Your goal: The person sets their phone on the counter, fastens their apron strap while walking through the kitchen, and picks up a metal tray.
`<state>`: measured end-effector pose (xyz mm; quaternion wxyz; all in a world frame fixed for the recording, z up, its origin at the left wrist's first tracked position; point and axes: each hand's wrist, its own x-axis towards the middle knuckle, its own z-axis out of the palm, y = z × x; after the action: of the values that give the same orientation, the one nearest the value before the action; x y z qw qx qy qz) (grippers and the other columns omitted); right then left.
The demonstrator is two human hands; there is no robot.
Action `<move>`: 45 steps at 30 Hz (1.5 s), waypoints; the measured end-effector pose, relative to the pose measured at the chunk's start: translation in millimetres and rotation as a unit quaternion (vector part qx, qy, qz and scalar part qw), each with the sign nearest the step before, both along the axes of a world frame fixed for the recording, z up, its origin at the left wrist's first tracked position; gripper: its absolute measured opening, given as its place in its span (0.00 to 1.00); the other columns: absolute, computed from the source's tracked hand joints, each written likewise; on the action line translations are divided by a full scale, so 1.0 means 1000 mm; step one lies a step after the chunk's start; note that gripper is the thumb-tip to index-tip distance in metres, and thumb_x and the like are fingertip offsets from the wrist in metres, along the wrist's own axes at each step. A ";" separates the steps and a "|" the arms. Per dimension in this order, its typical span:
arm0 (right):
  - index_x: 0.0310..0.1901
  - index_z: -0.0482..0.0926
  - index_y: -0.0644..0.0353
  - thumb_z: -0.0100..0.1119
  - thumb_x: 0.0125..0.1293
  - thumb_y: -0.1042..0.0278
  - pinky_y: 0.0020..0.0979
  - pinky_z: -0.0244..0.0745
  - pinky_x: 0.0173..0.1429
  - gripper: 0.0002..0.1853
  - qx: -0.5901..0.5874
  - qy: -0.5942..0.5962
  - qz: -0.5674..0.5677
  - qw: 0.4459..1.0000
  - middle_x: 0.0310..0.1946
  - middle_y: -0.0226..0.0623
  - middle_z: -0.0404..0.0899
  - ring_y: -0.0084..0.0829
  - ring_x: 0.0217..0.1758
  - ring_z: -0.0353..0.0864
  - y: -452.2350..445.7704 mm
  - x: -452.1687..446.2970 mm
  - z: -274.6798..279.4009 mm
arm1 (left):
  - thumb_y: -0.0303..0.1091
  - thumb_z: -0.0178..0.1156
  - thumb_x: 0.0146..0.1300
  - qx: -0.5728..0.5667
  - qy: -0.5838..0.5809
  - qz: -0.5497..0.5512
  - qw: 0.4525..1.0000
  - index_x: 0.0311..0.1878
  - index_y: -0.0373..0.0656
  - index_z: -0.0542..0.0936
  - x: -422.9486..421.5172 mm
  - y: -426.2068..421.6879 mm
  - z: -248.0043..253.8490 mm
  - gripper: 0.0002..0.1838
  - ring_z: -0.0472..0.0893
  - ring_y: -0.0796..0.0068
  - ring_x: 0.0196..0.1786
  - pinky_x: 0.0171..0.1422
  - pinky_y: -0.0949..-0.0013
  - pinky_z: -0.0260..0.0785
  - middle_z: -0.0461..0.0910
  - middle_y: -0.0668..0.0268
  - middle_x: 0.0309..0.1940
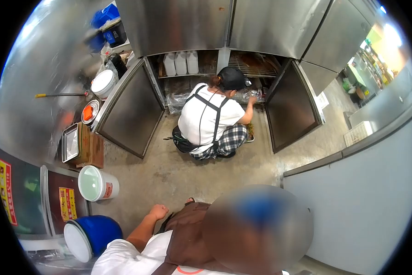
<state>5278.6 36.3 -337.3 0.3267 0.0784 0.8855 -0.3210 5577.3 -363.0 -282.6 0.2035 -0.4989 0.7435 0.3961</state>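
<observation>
My left hand [159,211] hangs beside my brown apron [187,236]. Its fingers are curled in, and nothing shows sticking out of it. A large blurred patch covers the right side of my body, so my right hand is not visible. Ahead, a person in a white shirt [206,114] and black cap squats at a low steel cabinet. That person's right hand [252,100] reaches toward the lower part of the opening. Both low cabinet doors, the left door [131,110] and the right door [294,110], are swung outward.
White jugs [180,63] stand on the cabinet's left shelf; a wire rack [252,65] is on the right. Along the left are a white bucket [108,187], a blue drum [100,231], a metal tray [70,142] and a cardboard box [94,151]. A pale panel [357,201] borders the right.
</observation>
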 end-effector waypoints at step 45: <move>0.29 0.79 0.63 0.54 0.48 0.61 0.36 0.71 0.43 0.13 0.075 0.070 0.021 0.995 0.30 0.49 0.78 0.44 0.37 0.77 0.002 0.006 -0.022 | 0.29 0.53 0.53 0.108 0.040 0.112 0.987 0.24 0.35 0.78 -0.037 0.006 0.047 0.08 0.75 0.78 0.21 0.26 0.74 0.67 0.78 0.65 0.19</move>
<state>5284.1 38.0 -359.5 0.2636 0.0614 0.9292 -0.2516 5539.9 -357.5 -235.6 0.1800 -0.5381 0.6433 0.5140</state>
